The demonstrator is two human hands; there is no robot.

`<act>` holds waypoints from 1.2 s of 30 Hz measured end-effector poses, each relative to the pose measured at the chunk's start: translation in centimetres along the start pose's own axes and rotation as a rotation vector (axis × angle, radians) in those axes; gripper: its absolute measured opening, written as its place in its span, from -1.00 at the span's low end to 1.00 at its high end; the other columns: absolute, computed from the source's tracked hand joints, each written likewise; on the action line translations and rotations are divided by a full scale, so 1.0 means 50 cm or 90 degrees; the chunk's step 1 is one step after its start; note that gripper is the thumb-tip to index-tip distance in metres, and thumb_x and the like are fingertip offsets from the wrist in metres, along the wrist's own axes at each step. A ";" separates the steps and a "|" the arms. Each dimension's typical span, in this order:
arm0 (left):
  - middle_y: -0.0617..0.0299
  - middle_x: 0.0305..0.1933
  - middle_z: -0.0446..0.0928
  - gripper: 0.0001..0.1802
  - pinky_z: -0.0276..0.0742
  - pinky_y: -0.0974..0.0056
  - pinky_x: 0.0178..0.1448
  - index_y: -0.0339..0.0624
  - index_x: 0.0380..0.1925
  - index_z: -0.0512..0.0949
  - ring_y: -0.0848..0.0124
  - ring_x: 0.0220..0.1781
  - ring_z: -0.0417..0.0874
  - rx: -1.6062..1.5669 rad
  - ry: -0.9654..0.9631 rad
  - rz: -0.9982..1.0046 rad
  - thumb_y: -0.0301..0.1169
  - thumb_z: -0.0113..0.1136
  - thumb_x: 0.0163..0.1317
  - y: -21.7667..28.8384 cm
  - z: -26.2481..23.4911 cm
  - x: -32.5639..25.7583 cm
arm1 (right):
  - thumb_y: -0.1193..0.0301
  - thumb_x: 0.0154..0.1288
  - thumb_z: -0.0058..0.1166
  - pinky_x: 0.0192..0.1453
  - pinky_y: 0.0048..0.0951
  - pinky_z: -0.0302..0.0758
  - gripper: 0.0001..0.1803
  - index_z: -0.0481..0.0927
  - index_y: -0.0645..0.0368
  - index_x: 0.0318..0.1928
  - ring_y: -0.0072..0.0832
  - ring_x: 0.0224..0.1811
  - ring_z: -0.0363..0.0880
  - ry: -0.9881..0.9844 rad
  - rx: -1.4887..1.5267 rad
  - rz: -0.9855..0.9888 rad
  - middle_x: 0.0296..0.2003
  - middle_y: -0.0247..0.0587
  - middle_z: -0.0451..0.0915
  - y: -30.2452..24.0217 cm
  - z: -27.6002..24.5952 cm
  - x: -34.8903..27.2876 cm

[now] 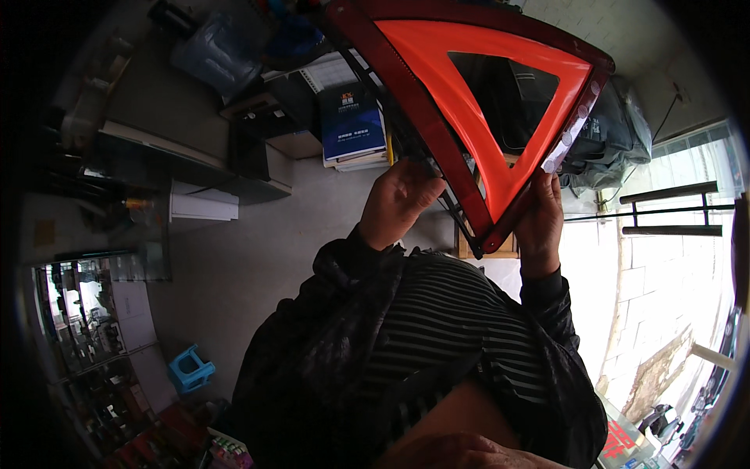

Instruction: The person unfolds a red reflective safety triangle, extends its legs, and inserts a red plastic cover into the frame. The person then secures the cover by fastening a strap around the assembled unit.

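A red and orange warning triangle (445,86) is held up before me, tilted, one corner pointing down toward my body. My left hand (402,199) is at its left edge near that lower corner, thumb against the side and fingers partly hidden behind. Thin black legs (457,215) run along this edge beside the hand. On the right edge, my right hand (543,223) grips the frame with its fingers wrapped round it. Pale round spots show along the frame above the right hand. Through the triangle's open middle, dark things are visible.
Blue-covered books (351,129) lie stacked beyond my left hand. Farther left are a dark desk (172,102) and a clear blue water jug (219,55). A blue stool (190,369) stands on the floor. Dark bags (617,129) are at the right, near a bright opening.
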State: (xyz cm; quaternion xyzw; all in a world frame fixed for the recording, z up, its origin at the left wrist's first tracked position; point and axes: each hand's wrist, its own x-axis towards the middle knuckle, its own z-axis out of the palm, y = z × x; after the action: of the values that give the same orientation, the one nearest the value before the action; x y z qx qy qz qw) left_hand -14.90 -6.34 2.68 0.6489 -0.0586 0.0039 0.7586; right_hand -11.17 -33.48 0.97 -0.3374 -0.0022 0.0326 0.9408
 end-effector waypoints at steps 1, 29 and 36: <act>0.38 -0.20 0.69 -0.63 0.51 0.39 0.02 -0.18 0.00 0.60 0.61 -0.15 0.63 0.000 -0.002 -0.006 -0.15 0.46 0.47 0.003 0.000 -0.001 | 0.30 0.71 0.04 0.41 -0.20 0.60 -0.69 0.53 0.12 0.30 -0.38 0.25 0.67 -0.008 0.005 0.000 0.18 -0.25 0.68 0.000 0.000 0.000; 0.37 -0.07 0.61 -0.34 0.43 0.42 0.00 -0.11 0.07 0.58 0.57 -0.10 0.55 -0.038 -0.002 0.094 0.28 0.27 0.43 0.043 -0.098 0.031 | 0.32 0.68 0.09 0.39 -0.10 0.65 -0.71 0.57 0.15 0.25 -0.24 0.23 0.70 -0.051 -0.014 -0.005 0.17 -0.14 0.70 -0.006 0.019 -0.025; 0.42 -0.06 0.61 -0.40 0.44 0.43 0.00 -0.05 0.08 0.58 0.58 -0.12 0.56 -0.048 0.016 0.071 0.25 0.26 0.47 0.041 -0.093 0.027 | 0.31 0.66 0.13 0.39 -0.09 0.64 -0.68 0.56 0.16 0.26 -0.23 0.23 0.70 -0.042 -0.025 -0.020 0.17 -0.12 0.70 -0.009 0.020 -0.029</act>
State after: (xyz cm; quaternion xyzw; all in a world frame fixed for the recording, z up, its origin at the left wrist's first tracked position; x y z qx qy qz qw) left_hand -13.36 -1.53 4.14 0.6158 -0.0850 0.0520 0.7816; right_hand -12.63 -33.28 2.06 -0.3543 -0.0389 0.0289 0.9339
